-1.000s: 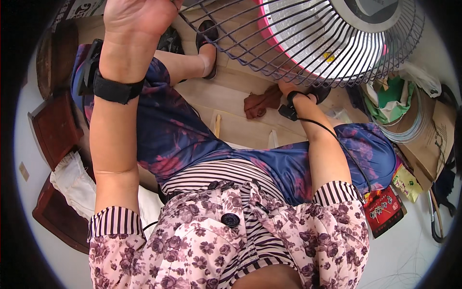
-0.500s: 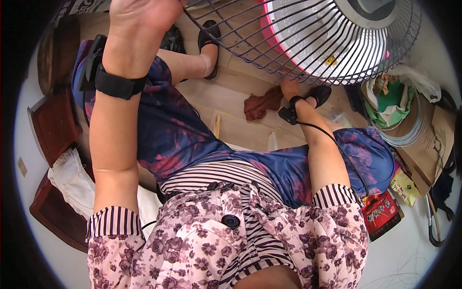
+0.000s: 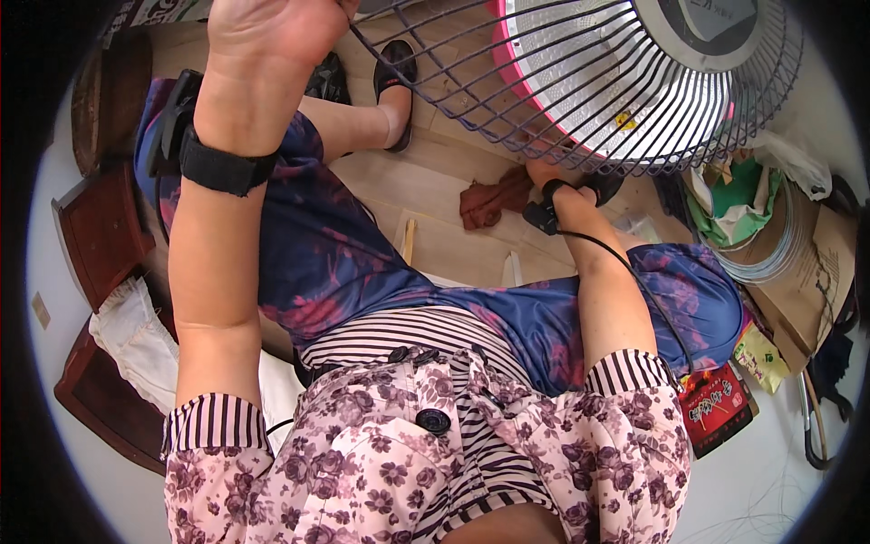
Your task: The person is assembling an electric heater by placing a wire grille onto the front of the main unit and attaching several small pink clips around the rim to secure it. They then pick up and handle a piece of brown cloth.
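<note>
From afar I see the guard (image 3: 625, 83) ahead of the shorts (image 3: 340, 222), the left hand (image 3: 276, 34) at its left edge and the right hand (image 3: 542, 169) partly behind it, whether gripping I cannot tell, and judge even, steady support best.

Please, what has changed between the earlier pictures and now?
The fan guard has shifted slightly down in the picture; the left hand, slightly right. No new grasp or release shows. The brown cloth and partly hidden right hand look about unmoved.
</note>
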Demonstrator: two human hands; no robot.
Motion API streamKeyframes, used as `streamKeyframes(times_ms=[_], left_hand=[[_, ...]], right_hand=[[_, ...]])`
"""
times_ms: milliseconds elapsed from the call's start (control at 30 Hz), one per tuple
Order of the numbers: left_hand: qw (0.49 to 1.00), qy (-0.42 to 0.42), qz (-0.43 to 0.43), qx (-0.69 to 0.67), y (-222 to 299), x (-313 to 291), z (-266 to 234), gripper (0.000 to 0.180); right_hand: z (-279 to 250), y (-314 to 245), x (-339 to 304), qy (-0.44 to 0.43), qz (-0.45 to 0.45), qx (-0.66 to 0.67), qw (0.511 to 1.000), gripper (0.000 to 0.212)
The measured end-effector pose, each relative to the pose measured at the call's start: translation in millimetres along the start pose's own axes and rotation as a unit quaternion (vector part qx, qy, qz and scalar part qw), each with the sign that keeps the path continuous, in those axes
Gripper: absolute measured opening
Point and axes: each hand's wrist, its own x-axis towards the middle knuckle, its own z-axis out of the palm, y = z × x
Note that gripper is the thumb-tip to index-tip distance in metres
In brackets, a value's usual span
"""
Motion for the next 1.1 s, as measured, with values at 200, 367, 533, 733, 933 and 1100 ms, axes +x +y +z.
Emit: streamKeyframes(times_ms=[200,367,533,733,933,1100], left_hand=[[1.000,0.015,-0.002,-0.016,-0.5,-2.5,-1.9,0.039],[1.000,0.003,-0.007,-0.022,0.2,-3.7,-7.3,0.039],[0.999,-0.008,-0.035,-0.037,-2.3,3.3,-2.4,0.040],[1.000,0.001,0.006,-0.006,2.7,-5.3,-12.7,0.038],[0.998,-0.068,-0.011,-0.013,-5.1,12.2,-6.0,0.037],[0.999,-0.043,0.009,-0.008,-7.6,8.6,-4.1,0.035]], right_hand=[[7.4,7.6,-5.1,0.000,-0.010,0.019,1.000,0.030],[14.6,9.2,-7.2,-0.007,-0.025,0.027,0.999,0.030],[12.6,14.9,-4.0,0.038,-0.050,0.048,0.997,0.030],[5.1,-15.4,1.0,-0.068,0.036,0.090,0.993,0.035],[-14.8,103.0,23.9,-0.167,0.004,-0.014,0.986,0.035],[0.0,87.0,16.7,-0.056,0.058,0.063,0.995,0.027]])
